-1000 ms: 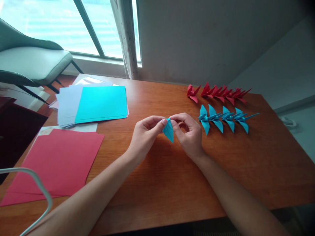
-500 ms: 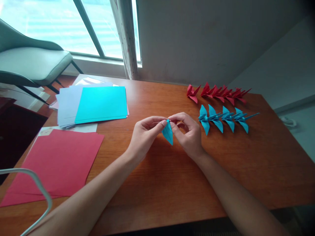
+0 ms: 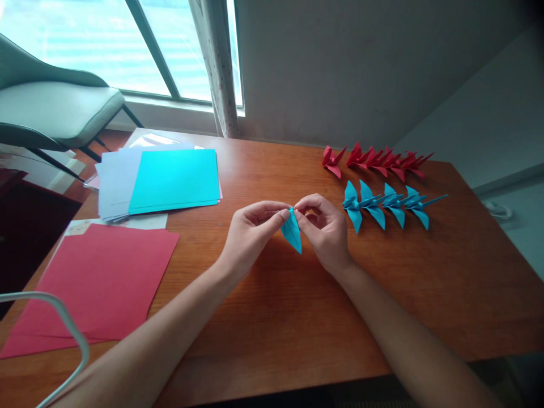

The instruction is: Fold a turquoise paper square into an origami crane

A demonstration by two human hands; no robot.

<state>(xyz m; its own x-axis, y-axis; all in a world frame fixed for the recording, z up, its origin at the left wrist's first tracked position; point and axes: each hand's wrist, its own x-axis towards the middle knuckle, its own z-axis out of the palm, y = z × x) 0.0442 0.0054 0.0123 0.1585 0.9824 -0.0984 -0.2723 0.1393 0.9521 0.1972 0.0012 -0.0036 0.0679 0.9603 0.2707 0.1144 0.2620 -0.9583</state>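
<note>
Between my two hands is a small blue origami crane, held above the table's middle with one pointed wing hanging toward me. My left hand pinches its upper left side between thumb and fingers. On the other side, my right hand grips the upper right part with thumb and curled fingers. The fingertips cover much of the folded paper. To the right lies a row of several finished blue paper cranes, and behind it runs a row of red paper cranes.
Blue sheets rest on white paper at the back left. Nearer me are red sheets, with a white cable arching in front. A chair stands beyond the wooden table, near the window.
The hanging blue wing has shifted slightly right and toward me. Both hands keep their pinch, with only small finger movement. The rows of cranes and the paper stacks stay put.
</note>
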